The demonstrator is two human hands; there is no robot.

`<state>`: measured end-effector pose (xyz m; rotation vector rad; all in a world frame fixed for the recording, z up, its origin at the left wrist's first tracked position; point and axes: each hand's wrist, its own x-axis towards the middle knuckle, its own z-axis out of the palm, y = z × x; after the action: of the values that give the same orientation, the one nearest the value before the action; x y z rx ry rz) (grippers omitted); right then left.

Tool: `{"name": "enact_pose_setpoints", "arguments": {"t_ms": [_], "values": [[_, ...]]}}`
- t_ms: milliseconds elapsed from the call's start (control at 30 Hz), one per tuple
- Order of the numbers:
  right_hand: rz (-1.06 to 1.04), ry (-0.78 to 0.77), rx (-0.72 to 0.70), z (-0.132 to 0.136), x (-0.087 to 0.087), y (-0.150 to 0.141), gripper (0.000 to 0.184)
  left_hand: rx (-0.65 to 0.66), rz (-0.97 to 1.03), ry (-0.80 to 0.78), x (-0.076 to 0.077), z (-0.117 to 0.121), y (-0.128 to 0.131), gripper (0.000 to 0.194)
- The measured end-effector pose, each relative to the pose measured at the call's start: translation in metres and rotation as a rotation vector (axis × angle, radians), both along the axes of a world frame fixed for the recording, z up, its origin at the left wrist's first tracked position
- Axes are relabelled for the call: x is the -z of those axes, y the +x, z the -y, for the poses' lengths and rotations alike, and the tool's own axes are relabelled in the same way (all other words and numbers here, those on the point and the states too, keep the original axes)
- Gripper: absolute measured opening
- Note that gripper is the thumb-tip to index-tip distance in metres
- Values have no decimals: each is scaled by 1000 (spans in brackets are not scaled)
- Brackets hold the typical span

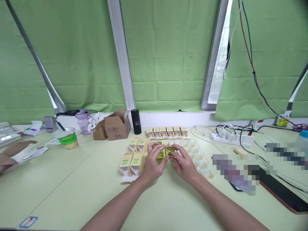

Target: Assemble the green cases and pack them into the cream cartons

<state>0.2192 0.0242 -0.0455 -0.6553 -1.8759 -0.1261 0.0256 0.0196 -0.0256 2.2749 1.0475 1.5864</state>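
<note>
My left hand and my right hand meet at the middle of the pale green table, fingers curled round a small green two-part plastic case held between them. Just left of my left hand lie several small tan boxes with green labels, some open. A row of the same tan boxes stands behind my hands. To the right of my right hand lies a line of clear plastic pieces with yellow centres.
A brown cardboard box, a black bottle, a lilac bottle and a cup with a green label stand at the back left. A white power strip with cables is at the right. Another person's hand rests at the left edge.
</note>
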Motion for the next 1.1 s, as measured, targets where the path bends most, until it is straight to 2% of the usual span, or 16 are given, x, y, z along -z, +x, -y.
{"name": "enact_pose_setpoints", "arguments": {"t_ms": [267,433,667,867,1000,1100], "values": [[-106,-66,32,-2,5,-1,25,18,-5,15,-5,2,-2,39],[-202,-251,50,1,2,-2,17,-11,-14,55,-7,4,-2,37],[-281,-461,51,4,-2,-4,23,-41,-193,128,-1,4,2,58],[-259,-500,8,6,2,-7,26,-56,-324,270,6,4,4,55],[-270,-505,-8,6,1,-7,28,-91,-311,291,5,2,3,47],[-262,-454,14,6,-4,-5,27,-88,-277,267,3,1,2,41]]}}
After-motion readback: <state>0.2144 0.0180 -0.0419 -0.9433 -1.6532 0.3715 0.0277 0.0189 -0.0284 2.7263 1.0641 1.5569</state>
